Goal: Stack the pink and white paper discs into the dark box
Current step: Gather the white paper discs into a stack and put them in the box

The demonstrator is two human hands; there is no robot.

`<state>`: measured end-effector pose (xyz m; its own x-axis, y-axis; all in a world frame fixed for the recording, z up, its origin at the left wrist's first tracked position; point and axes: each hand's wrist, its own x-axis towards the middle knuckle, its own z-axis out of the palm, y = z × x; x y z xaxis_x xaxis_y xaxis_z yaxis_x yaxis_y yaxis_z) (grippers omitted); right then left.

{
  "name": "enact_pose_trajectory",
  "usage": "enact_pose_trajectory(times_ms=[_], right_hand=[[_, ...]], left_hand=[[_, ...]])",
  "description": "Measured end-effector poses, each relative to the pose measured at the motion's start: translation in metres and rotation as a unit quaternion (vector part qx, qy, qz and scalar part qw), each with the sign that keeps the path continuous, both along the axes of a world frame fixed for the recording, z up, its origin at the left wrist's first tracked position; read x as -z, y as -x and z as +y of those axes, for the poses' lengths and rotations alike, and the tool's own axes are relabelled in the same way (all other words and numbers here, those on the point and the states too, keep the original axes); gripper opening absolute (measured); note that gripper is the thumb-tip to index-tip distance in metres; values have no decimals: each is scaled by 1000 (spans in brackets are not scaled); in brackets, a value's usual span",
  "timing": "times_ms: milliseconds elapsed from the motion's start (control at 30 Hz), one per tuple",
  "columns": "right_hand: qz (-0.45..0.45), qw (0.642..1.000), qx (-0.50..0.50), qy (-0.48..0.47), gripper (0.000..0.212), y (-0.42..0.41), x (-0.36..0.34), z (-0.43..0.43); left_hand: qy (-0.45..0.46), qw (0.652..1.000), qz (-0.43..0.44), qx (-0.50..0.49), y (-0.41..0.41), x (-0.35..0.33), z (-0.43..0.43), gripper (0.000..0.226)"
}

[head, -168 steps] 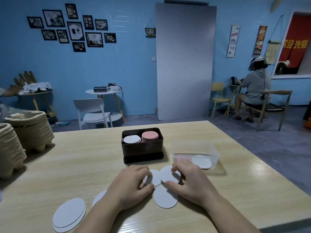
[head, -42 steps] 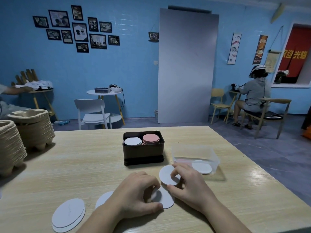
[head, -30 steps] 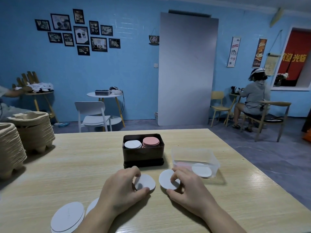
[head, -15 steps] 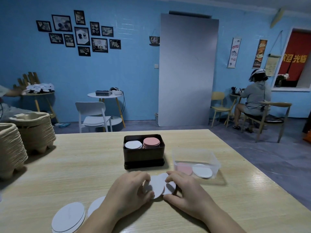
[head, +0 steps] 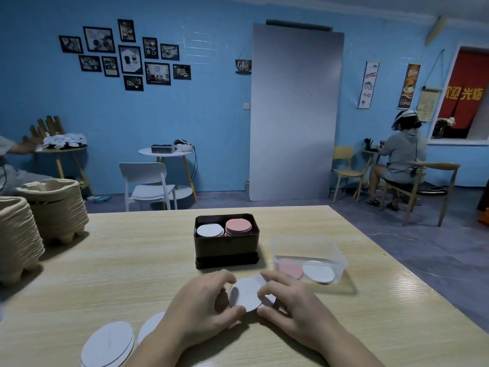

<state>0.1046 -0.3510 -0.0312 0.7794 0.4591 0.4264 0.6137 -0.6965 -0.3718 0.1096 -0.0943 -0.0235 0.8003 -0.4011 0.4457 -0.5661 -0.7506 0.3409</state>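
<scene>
Left hand and right hand pinch a few overlapping white discs between their fingertips, seemingly squaring them up.
Just beyond the fingertips stands the dark box, its white stack left, pink stack right. Right of the right hand, a clear tub holds two discs. Next: lift the set and lower it flat onto the white stack.

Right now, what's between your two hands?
White discs, gripped at their edges by the left hand and the right hand, in front of the box; the head view shows it.
</scene>
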Motion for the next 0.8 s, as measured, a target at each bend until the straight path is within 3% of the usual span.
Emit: enact_pose_trajectory(times_ms=[267,567,800], right_hand=[[-24,999,15,-27,21,-3,4,-3],[-11,1000,-5,-24,36,-1,1,0],[-25,999,-13,-45,29,0,-3,0]], left_hand=[[43,999,10,9,0,0,3,44],[-32,995,-93,24,-2,3,-14,37],[-7,997,-62,37,0,4,-12,47]])
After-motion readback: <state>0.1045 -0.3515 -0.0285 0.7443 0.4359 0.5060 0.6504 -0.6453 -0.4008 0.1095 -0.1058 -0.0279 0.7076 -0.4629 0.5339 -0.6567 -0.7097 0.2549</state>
